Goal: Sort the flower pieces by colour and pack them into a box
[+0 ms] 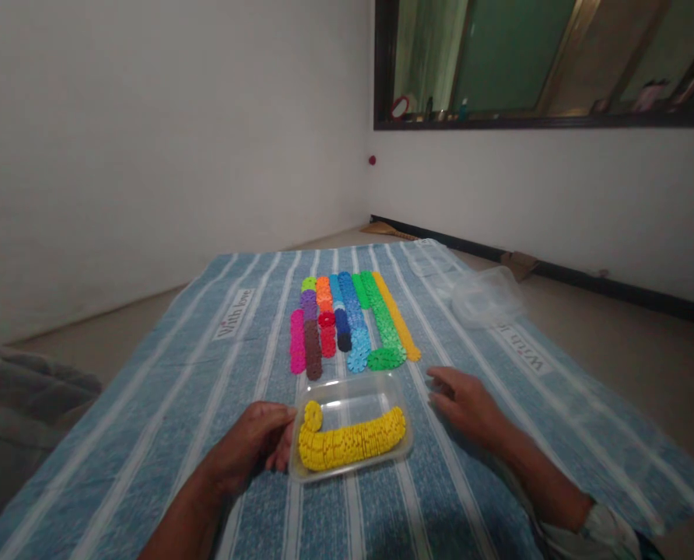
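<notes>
In front of me lies a clear plastic container holding a long row of yellow notched discs. One yellow disc lies on top at the row's left end. My left hand grips the container's left edge, thumb by the rim and fingers at the side. To the right of the container, my right hand is held apart from it with nothing in it, its fingers loosely bent and spread. Beyond the container are overlapping rows of discs, including pink, brown, blue, green and orange-yellow.
A striped blue cloth covers the work surface. A clear plastic lid or tub rests at its right edge. White walls stand behind, and a window is at upper right. Grey fabric shows at far left.
</notes>
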`<state>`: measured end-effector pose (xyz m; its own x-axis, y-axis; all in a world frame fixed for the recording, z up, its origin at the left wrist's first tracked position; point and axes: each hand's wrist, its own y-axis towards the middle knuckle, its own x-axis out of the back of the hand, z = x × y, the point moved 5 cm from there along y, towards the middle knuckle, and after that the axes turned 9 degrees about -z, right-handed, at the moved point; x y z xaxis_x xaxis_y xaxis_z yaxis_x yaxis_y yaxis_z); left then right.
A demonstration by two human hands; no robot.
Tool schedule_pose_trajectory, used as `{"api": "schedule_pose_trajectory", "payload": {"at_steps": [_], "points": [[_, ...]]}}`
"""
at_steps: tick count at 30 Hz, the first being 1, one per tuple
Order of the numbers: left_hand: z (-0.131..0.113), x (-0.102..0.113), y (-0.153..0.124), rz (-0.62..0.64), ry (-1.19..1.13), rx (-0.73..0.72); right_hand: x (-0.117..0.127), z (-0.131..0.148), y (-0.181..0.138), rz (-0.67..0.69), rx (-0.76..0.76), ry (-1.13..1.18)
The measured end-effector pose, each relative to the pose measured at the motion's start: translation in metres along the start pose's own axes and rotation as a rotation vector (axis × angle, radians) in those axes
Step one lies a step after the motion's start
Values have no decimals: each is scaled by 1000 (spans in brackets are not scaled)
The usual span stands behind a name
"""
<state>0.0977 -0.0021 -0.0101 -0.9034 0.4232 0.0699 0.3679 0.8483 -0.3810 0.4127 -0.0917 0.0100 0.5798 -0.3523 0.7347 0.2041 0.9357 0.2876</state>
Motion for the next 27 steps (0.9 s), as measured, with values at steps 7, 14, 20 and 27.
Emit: {"api": "schedule_pose_trajectory", "payload": {"at_steps": [7,14,20,27], "points": [[-7,-2,-4,-24,24,-2,0,-37,59,61,195,-130],[-3,1,-3,-41,21,10,-21,-49,92,100,295,-120],[-1,1,-4,-34,3,24,-27,-43,97,91,307,-63],[-1,0,-4,-49,-7,25,-29,-37,91,71,335,-2]]}}
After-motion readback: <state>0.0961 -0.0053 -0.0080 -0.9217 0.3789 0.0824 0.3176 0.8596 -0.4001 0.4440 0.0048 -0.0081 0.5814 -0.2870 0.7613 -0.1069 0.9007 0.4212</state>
